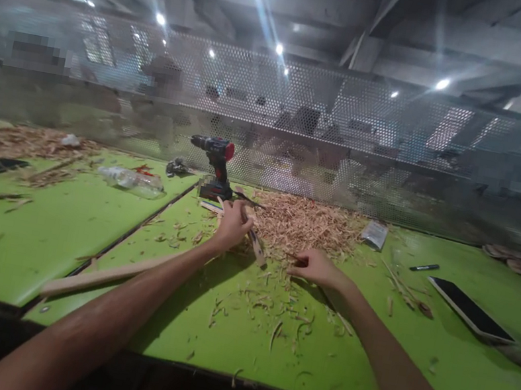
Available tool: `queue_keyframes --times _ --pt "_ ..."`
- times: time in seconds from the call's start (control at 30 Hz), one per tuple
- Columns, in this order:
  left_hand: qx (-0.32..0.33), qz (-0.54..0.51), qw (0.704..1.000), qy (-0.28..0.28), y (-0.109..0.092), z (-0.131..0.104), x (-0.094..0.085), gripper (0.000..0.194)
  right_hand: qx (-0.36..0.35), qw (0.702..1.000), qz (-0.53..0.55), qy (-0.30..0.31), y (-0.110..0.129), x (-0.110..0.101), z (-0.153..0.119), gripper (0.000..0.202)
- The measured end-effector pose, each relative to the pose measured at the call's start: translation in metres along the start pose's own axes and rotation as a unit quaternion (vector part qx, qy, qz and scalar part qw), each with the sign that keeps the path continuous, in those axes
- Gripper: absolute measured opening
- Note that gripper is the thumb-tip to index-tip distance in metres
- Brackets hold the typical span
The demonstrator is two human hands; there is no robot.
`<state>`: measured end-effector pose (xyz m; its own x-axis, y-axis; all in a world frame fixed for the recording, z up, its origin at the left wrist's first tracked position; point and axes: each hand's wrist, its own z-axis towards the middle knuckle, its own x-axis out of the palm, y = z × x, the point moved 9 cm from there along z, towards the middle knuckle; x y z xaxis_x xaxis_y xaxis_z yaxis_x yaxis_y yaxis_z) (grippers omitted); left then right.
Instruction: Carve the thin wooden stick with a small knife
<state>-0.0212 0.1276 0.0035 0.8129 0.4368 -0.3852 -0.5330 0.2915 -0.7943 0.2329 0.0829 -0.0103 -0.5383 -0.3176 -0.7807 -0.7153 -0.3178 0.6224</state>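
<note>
Across the middle of the frame, a green worktable [334, 373] is stretching beneath a perforated screen [277, 100]. A power drill [218, 166] is standing upright just beyond the left hand [233, 225], left of centre. A heap of wood shavings [310, 224] is spreading at centre — loose curls are littering the surface below. Clear plastic packaging [134, 181] is lying at centre left, and a long wooden piece [99, 277] is running partly beneath the left forearm. Toward the right, a small packet [374, 234], a pen [424, 267] and a dark-screened device [469, 309] are resting.

Near centre, the left fingers are curling closed around a short wooden strip [258, 250], its end sloping toward the lower right. Right of it, the right hand [318, 269] is bringing thumb and fingers nearly together — they are pinching a thin dark piece [296, 257], its details blurred.
</note>
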Motion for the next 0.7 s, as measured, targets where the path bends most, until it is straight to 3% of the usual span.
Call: queue_keyframes --times 0.23,0.47,0.6,0.7 --pt "0.009 0.098 0.993 0.062 0.009 -0.003 0.013 0.032 -0.012 0.995 0.093 0.020 0.007 -0.004 -0.001 0.004" --pt "0.053 0.172 0.978 0.101 0.001 -0.010 0.020 0.016 -0.002 0.978 0.195 -0.078 -0.008 -0.027 0.006 0.019" --pt "0.140 0.220 0.962 0.079 -0.025 -0.017 0.015 0.010 0.005 0.951 0.301 -0.068 -0.012 -0.020 0.009 0.027" --pt "0.252 0.154 0.948 0.121 -0.056 -0.035 0.024 0.010 -0.005 0.933 0.351 -0.074 -0.005 -0.018 0.008 0.029"
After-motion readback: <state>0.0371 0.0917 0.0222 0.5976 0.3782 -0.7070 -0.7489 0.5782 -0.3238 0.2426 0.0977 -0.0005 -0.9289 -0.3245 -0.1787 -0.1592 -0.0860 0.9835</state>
